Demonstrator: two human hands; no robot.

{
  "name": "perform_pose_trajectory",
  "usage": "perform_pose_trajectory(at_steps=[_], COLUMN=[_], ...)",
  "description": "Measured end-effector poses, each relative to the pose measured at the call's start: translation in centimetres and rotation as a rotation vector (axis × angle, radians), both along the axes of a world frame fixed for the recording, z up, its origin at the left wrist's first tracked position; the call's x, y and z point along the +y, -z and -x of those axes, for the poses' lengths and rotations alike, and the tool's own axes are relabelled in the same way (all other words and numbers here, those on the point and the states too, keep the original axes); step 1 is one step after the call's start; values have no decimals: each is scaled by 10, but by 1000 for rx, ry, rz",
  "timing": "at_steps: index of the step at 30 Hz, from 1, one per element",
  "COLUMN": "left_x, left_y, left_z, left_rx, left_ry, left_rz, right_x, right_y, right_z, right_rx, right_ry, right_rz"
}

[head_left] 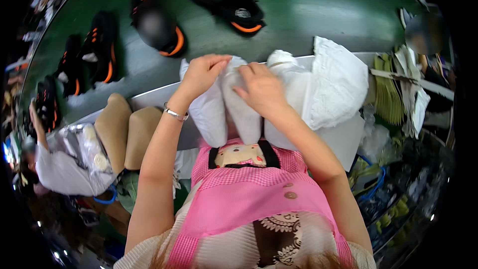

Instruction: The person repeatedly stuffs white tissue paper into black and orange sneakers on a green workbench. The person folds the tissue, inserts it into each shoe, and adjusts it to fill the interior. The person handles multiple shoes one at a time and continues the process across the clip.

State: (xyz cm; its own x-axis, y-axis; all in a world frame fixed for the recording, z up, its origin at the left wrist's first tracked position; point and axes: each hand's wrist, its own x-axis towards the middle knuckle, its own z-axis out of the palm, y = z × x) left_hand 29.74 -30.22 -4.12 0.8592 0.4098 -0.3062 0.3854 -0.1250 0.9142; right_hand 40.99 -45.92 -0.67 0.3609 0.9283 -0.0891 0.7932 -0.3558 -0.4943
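Note:
Two long, rounded white wads, apparently paper shoe stuffing, stand side by side at the near edge of the green surface, above my lap. My left hand [201,75] has its fingers closed at the top of the left wad [211,117]; the fingertips are partly hidden. Over the right wad [244,114] lies my right hand [264,88], its fingers curled on the top and the thumb against the side. Just right of that hand are more white wads [289,87] and a large crinkled white paper bundle [339,84].
Black-and-orange shoes [224,2] stand in a curving row on the green work surface [318,10]. Two tan padded forms [112,124] rest at my left, near a co-worker's white sleeve [69,169]. Olive strips [388,89] hang at the right beside clear plastic bags [376,137].

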Motion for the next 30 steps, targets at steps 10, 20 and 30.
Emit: perform_pose_trajectory(at_steps=[10, 20, 30], left_x=[-8, -14, -98], left_y=[-6, -44, -83], left_z=[-9, -7, 8], left_rx=[105, -34, -32], left_ry=[49, -61, -361], left_rz=[319, 179, 718], right_x=[-13, -8, -90], right_y=[24, -13, 10], right_z=[10, -28, -160], right_rx=[31, 655, 98], right_ry=[129, 50, 663], right_rz=[-105, -105, -435])
